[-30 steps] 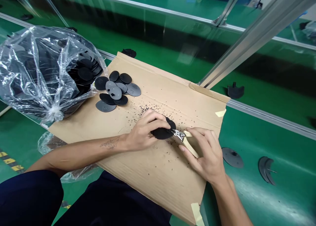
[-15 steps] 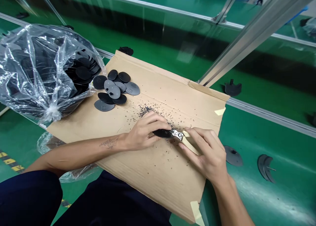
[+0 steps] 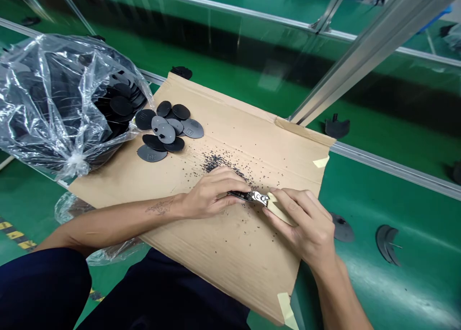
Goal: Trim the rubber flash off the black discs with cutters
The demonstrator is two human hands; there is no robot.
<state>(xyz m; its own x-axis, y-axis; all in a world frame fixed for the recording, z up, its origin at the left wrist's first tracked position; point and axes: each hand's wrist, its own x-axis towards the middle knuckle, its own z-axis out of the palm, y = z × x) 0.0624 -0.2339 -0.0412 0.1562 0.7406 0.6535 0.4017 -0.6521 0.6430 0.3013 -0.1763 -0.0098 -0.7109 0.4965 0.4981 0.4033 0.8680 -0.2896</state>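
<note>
My left hand (image 3: 212, 193) grips a black plastic disc (image 3: 237, 194), seen almost edge-on, with its rim against the steel jaws of side cutters (image 3: 257, 197). My right hand (image 3: 304, 224) closes around the cutters' cream-coloured handles (image 3: 283, 212). Both hands rest over a flattened cardboard sheet (image 3: 223, 258) strewn with black plastic crumbs (image 3: 216, 163). Up and left of my hands lies a loose pile of black and grey discs (image 3: 165, 133). Most of the disc's face is hidden by my left fingers.
A clear plastic bag (image 3: 54, 99) full of black discs sits at the sheet's left corner. Black moulded parts (image 3: 342, 227) lie on the green bench on the right. An aluminium rail (image 3: 374, 56) runs above the sheet, and dark trousers (image 3: 43, 291) fill the bottom left.
The disc has turned in my left hand from showing its face to nearly edge-on. The cutters now sit at its rim. More crumbs lie on the cardboard.
</note>
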